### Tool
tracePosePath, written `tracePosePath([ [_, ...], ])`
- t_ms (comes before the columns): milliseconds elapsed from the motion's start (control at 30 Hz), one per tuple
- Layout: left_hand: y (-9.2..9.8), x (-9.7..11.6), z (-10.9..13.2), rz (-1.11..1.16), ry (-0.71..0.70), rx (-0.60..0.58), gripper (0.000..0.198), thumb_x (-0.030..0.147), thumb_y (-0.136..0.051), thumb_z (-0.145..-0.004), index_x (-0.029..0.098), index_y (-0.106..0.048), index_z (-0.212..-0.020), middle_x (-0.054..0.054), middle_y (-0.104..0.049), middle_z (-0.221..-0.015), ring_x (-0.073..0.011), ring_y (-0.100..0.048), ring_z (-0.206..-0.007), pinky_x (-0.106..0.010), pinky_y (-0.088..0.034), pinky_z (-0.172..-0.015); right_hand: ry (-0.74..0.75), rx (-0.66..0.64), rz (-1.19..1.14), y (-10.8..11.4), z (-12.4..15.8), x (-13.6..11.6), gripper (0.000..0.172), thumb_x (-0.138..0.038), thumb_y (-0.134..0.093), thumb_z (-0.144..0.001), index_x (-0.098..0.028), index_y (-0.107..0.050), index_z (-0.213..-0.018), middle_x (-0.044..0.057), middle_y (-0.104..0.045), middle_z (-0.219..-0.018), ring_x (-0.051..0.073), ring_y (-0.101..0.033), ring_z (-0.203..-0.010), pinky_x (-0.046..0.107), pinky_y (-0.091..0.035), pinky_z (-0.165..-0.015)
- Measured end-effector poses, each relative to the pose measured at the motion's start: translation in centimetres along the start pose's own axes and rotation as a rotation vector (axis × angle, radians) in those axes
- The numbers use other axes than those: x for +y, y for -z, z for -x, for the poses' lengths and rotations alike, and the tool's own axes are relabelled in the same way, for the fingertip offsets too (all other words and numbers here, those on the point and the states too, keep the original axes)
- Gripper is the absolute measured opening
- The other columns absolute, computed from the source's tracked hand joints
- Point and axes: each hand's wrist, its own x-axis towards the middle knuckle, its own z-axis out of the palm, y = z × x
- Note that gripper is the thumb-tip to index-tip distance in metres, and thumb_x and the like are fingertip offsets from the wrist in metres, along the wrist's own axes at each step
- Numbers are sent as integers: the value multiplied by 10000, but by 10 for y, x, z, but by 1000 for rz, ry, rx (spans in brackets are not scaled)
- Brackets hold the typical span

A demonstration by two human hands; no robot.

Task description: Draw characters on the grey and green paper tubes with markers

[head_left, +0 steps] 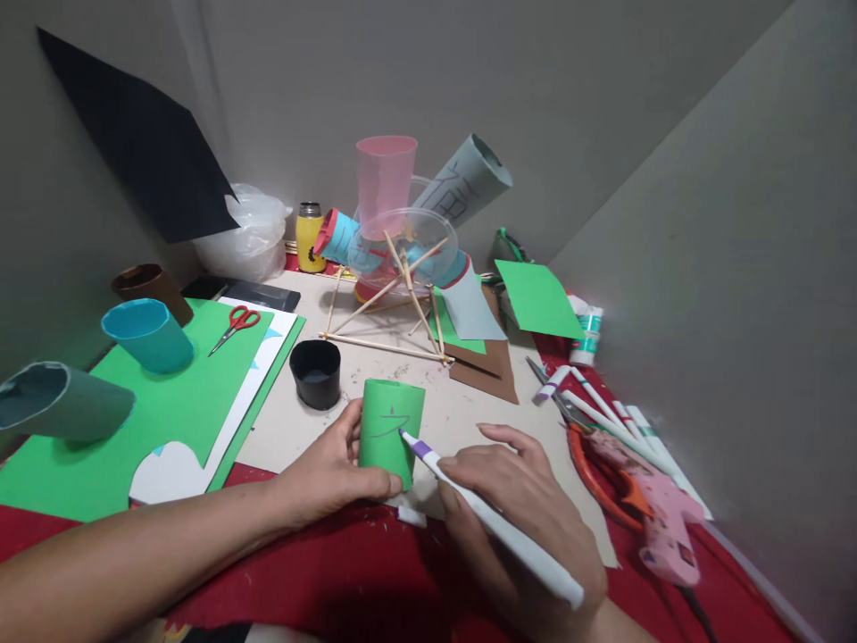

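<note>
My left hand grips a green paper cup by its left side and lower edge, holding it upright. Pinched in my right hand is a white marker pen with a purple band, its tip touching the cup's front. Dark strokes of a written character show there, just left of the tip. Behind my left hand stands a short black paper cup. A small white cap lies below the green cup.
Ahead stands a stick-frame wheel bearing coloured paper cups. More paper cups and red-handled scissors lie on green sheets at left. At right are markers, large orange-handled scissors and a pink glue gun.
</note>
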Motion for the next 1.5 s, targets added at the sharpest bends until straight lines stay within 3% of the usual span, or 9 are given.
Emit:
tracePosePath([
  [300, -2, 4, 1, -5, 26, 23, 706, 156, -816, -626, 197, -482, -1247, 18, -621, -951, -110, -567, -775, -228, -435, -688, -22, 3, -25, 2, -2, -4, 149, -89, -513, -880, -217, -565, -822, -75, -629, -613, 88, -602, -512, 358, -440, -898],
  [567, -5, 5, 1, 49, 33, 14, 717, 153, -815, -613, 202, -478, -1245, -8, -651, -1001, -141, -601, -838, -254, -454, -735, -27, -46, -79, 9, -8, -9, 190, -69, -519, -860, -231, -514, -761, -92, -588, -563, 75, -556, -445, 357, -497, -818],
  [733, -4, 5, 1, 25, 49, 14, 712, 156, -816, -614, 201, -473, -1236, 15, -632, -918, -122, -575, -756, -243, -438, -682, -42, -18, -121, 8, -8, -10, 199, -53, -516, -853, -216, -521, -738, -87, -573, -571, 63, -543, -446, 351, -497, -828],
  [967, -3, 5, 0, 52, 32, 20, 724, 148, -832, -606, 203, -490, -1241, -14, -647, -1024, -143, -608, -845, -257, -456, -741, -61, 42, -97, 7, -5, -7, 186, -67, -518, -850, -230, -532, -762, -80, -584, -558, 81, -541, -440, 356, -523, -809],
  [1133, 0, 5, -1, 85, 45, 59, 731, 161, -846, -604, 204, -499, -1245, -24, -655, -1026, -165, -621, -872, -289, -460, -794, -108, 122, -106, 10, 1, 1, 152, -88, -557, -864, -231, -592, -903, -34, -670, -668, 130, -627, -547, 395, -542, -800],
  [1300, 3, 7, -2, 144, 68, 18, 708, 158, -822, -613, 182, -531, -1258, -93, -663, -1171, -235, -629, -1046, -360, -438, -938, -185, 238, -166, 4, 7, 6, 210, -41, -599, -853, -219, -629, -961, 2, -694, -760, 165, -643, -650, 460, -525, -875],
  [1500, 6, 10, -2, 247, 131, -45, 646, 123, -785, -626, 163, -605, -1245, -109, -691, -1111, -263, -647, -1038, -430, -425, -1004, -337, 298, -300, -2, 10, 4, 156, -110, -625, -886, -237, -681, -957, 16, -726, -808, 197, -712, -804, 346, -585, -761],
])
